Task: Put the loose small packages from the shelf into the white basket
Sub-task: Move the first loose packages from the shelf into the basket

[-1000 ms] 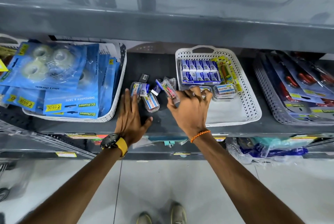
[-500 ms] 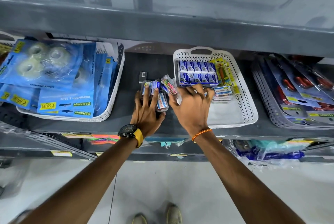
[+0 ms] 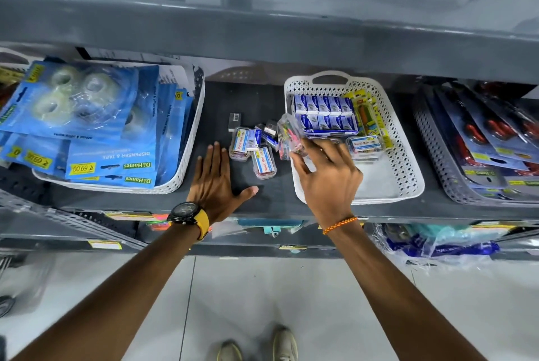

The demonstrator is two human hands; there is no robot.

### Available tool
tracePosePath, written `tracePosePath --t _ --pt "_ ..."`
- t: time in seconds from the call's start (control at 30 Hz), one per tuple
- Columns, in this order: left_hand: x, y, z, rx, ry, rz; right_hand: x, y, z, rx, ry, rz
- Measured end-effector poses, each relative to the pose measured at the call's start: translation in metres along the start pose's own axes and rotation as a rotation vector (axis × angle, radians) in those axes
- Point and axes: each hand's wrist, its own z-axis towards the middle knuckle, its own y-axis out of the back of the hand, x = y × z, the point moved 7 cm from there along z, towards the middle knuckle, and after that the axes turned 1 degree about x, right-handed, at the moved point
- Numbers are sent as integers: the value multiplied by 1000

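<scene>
While left hand point(image 3: 214, 182) has drawn back flat, right hand point(image 3: 326, 174) pinches clear packet point(image 3: 287, 134) over white basket point(image 3: 408, 162)

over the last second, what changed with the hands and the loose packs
The left hand reached into the loose packs, then drew back to lie flat and open on the shelf. The right hand lifted a clear packet toward the white basket. The basket stayed put.

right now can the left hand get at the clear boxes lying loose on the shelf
Probably yes. The left hand lies flat and open on the shelf, just short of the clear boxes, with bare shelf between. The right hand is at the white basket.
</scene>
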Motion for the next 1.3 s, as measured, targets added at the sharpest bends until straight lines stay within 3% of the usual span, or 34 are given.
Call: tracePosePath --t 0.1,0.3,0.5,0.63,0.8,1.3 --pt "1 -3 1 5 -11 24 -15 10 -9 -7 -26 6" --pt "2 -3 2 6 -1 81 -63 12 -16 188 -137 206" --pt "1 -1 3 -5 -11 120 -94 -8 -14 617 -206 307" --pt "1 -1 4 12 -6 138 -90 -27 -3 902 -162 157" --pt "2 -1 3 11 -6 148 -96 -38 -6 1123 -122 32" --pt "-1 2 2 29 0 154 -84 -31 -2 1123 -69 -25"
